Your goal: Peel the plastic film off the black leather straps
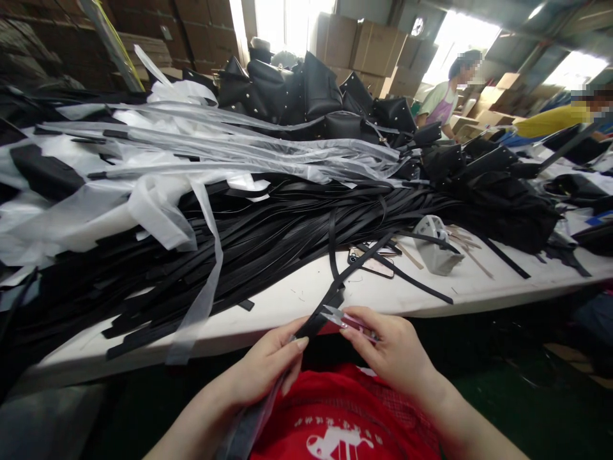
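Note:
My left hand [272, 364] is closed around a black strap [313, 324], its thumb pressed on top. One part of the strap runs up onto the table, and a length with clear plastic film on it hangs below the hand. Between the thumb and fingers of my right hand [383, 335] is a pair of thread snips [357, 324]. The metal blades of the snips point left and touch or overlap the strap just beyond my left fingers. Part of the snips' handle is hidden by my right fingers.
On the white table [282, 294] lie a large heap of black straps [268, 223], clear plastic strips [268, 150], a phone [371, 262] and a grey-white container [435, 246]. Black leather-like pieces [320, 89] are piled behind. Two people [443, 105] are at the far right, with cardboard boxes [378, 48] behind.

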Demonstrator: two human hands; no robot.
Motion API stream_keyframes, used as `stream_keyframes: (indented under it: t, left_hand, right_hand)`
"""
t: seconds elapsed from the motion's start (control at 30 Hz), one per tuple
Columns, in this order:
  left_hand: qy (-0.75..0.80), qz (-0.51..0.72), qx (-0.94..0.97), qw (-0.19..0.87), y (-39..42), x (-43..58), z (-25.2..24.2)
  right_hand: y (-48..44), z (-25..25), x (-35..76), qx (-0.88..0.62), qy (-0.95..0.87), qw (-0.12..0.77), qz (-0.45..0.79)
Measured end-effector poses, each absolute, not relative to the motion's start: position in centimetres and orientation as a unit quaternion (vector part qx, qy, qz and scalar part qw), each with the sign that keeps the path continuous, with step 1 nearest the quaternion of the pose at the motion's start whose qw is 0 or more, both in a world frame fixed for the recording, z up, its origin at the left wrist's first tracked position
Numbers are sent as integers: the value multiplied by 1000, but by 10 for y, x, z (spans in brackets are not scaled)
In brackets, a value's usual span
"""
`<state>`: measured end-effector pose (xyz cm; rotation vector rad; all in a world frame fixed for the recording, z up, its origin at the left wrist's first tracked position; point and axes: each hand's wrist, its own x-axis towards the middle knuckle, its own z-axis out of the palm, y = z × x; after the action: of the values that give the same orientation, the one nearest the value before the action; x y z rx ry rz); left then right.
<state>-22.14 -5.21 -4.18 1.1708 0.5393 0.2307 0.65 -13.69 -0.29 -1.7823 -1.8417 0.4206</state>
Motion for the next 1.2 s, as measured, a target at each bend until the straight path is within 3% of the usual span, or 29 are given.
stream_keyframes:
  t: [0.37,0.6,0.93,1.2]
  left_hand:
    - [271,101,583,759,-54,-219,-36]
    - [285,107,602,738,-55,-217,-35]
    - [280,100,610,734,-56,-218,-34]
    - [279,107,604,739,-54,-220,-36]
  right_hand:
    - [-135,0,-6,-673,-722,141,83]
    - [-134,6,-7,-664,-733,123,83]
    - [-135,4,-8,-662,-735,129,73]
    - [-138,-3,-5,-670,-708,208,81]
